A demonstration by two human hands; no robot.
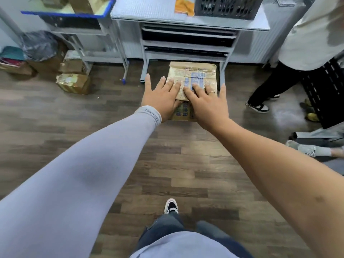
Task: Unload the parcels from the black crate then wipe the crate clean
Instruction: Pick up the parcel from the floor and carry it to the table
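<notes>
The cardboard parcel [192, 79] sat on the wood floor [93, 146] between the bench [149, 12] legs, under its low shelves [188, 37], leaving little room above. Open floor lay in front. A bystander's legs [275, 84] blocked the right; more boxes [73, 82] crowded the left.

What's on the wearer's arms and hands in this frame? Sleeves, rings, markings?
The left arm wears a snug pale lilac-grey sleeve running down to the wrist, with small dark lettering on its cuff, too blurred to read. The left hand is bare, with no ring visible. The right arm is bare as far as the frame shows. The right hand has a thin band ring on one finger.
</notes>
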